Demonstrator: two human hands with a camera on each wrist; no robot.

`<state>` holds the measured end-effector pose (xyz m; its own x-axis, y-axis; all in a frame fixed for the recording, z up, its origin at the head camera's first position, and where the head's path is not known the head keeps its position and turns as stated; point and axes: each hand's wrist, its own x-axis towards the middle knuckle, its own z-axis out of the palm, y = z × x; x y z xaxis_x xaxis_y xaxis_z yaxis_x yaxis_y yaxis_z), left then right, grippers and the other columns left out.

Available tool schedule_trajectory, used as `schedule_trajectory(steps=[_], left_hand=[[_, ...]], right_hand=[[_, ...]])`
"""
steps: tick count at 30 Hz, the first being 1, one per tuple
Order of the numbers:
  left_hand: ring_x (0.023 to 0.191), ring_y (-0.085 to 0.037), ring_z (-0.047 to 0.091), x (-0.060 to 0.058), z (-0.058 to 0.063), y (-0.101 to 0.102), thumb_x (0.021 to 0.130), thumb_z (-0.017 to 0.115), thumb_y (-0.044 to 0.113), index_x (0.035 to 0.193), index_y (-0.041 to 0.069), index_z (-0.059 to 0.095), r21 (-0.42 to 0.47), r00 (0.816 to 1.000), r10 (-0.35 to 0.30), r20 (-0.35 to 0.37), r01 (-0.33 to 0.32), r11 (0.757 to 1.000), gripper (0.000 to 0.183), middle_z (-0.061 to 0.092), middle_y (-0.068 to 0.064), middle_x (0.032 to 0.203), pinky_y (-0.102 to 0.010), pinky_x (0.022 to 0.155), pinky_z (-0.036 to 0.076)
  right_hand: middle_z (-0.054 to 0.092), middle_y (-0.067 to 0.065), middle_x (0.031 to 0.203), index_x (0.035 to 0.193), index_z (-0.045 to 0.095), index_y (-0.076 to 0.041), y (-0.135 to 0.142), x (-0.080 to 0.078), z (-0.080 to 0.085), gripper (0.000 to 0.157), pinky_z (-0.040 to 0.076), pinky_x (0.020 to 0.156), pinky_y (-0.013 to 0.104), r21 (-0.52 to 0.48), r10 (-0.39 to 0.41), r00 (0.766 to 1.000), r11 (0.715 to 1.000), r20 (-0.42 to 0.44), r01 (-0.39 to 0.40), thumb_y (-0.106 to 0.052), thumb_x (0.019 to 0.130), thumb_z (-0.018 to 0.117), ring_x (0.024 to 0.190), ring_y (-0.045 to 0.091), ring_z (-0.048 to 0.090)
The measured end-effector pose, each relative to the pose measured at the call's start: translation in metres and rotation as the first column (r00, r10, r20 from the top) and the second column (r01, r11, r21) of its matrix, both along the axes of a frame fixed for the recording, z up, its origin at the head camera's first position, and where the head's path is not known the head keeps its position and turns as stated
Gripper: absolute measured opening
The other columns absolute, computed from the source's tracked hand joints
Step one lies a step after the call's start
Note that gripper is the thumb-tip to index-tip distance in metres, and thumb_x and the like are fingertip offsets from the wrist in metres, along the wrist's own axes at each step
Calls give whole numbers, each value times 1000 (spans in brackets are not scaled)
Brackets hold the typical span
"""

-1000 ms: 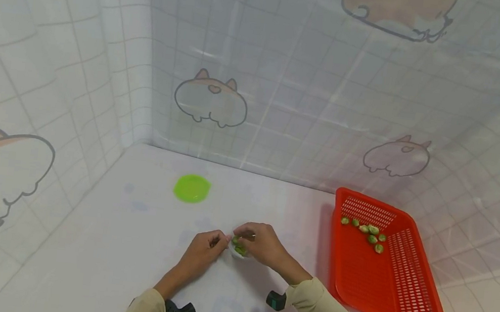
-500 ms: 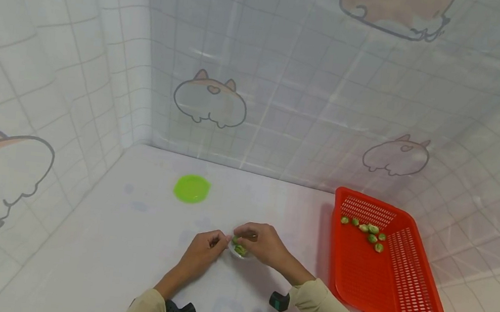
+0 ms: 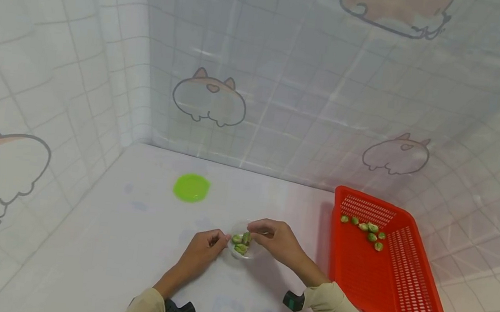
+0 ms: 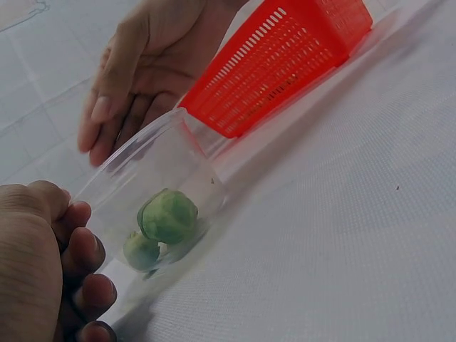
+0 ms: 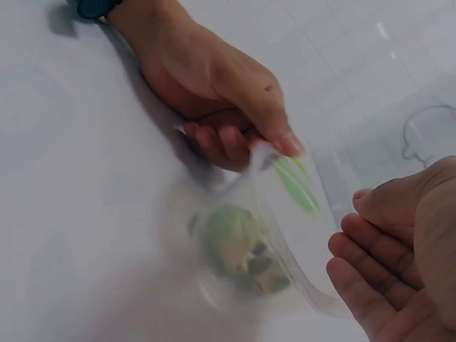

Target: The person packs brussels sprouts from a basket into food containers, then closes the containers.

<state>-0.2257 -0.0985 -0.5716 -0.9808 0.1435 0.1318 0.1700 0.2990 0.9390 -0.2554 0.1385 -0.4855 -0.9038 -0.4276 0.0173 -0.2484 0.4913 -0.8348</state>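
Observation:
A clear plastic tub [image 4: 196, 167] stands on the white table, with several Brussels sprouts [image 3: 241, 248] at its bottom. My left hand [image 3: 204, 252] pinches the tub's near-left rim between thumb and curled fingers, best seen in the right wrist view. Over the opposite side of the rim hovers my right hand [image 3: 281, 241]. Its fingers are relaxed and hold nothing, as both wrist views show. From the left wrist, two sprouts [image 4: 169, 216] can be seen through the tub's wall.
A red perforated basket [image 3: 367, 280] stands at the right, with several Brussels sprouts [image 3: 373, 229] in its far end. Behind the tub, a bright green round flat piece [image 3: 191, 188] lies on the table. Patterned sheeting [image 3: 256, 100] walls the table at the back and sides.
My right hand has drawn back to the right from inside the tub, uncovering the sprouts there. My left hand has kept its place on the rim.

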Motion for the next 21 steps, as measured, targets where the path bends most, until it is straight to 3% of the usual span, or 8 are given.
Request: schedule_trajectory(steps=[6, 13, 21], left_hand=[[68, -14, 52, 1, 1, 0, 98, 58, 54, 80, 19, 68, -4, 1000, 3, 13, -3, 1000, 41, 54, 5, 68, -26, 60, 42], [67, -14, 52, 0, -1, 0, 97, 59, 57, 79, 18, 66, -2, 1000, 8, 25, -8, 1000, 43, 54, 4, 68, -26, 59, 42], [69, -15, 52, 1, 1, 0, 99, 60, 51, 80, 18, 67, 0, 1000, 0, 26, 0, 1000, 38, 55, 4, 69, -26, 59, 42]], right_hand=[[73, -3, 115, 116, 75, -16, 25, 1, 10, 22, 55, 88, 32, -17, -82, 997, 996, 6, 82, -19, 94, 73, 103, 16, 71], [72, 9, 119, 117, 73, -11, 59, 1, 20, 23, 54, 89, 28, -78, -128, 992, 989, -16, 127, -16, 94, 72, 107, 20, 70], [73, 2, 116, 117, 74, -17, 101, 3, 27, 26, 54, 87, 23, -56, -200, 979, 978, -24, 199, -28, 93, 74, 107, 24, 69]])
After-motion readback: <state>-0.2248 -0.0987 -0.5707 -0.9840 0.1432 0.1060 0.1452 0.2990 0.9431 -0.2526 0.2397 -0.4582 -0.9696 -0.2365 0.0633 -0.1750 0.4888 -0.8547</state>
